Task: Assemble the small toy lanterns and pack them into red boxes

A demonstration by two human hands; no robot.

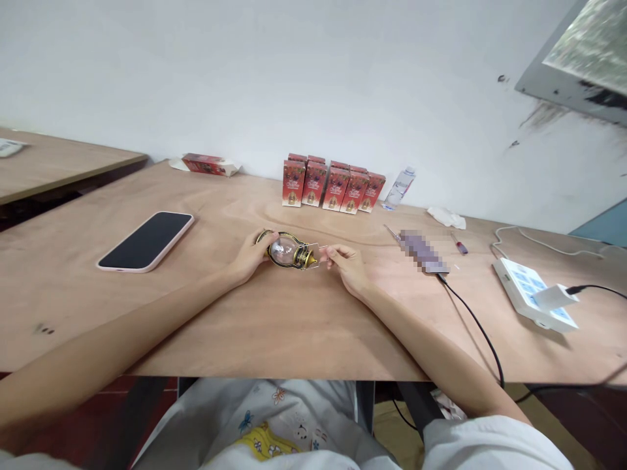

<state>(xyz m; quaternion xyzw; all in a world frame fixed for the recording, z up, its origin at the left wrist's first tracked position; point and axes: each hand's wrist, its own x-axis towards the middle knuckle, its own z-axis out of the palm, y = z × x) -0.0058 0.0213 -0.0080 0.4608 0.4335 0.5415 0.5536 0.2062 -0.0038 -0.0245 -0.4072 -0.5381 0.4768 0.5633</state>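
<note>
A small lantern [285, 250] with a clear round body and black and gold trim lies on its side, its pointed gold top toward the right. My left hand [253, 256] is closed around the lantern's base end. At the top end, my right hand [343, 260] pinches a thin wire-like handle [318, 246] that frames the gold tip. Both hands are low over the wooden table [294, 326], near its middle.
Several red boxes [337, 186] stand behind, beside a clear bottle [400, 187]. An opened red box [208, 164] lies back left, a phone [147, 241] left. Right are a blurred device [421, 251], a small screwdriver [460, 245], white tissue [447, 218] and a power strip [531, 294] with cables.
</note>
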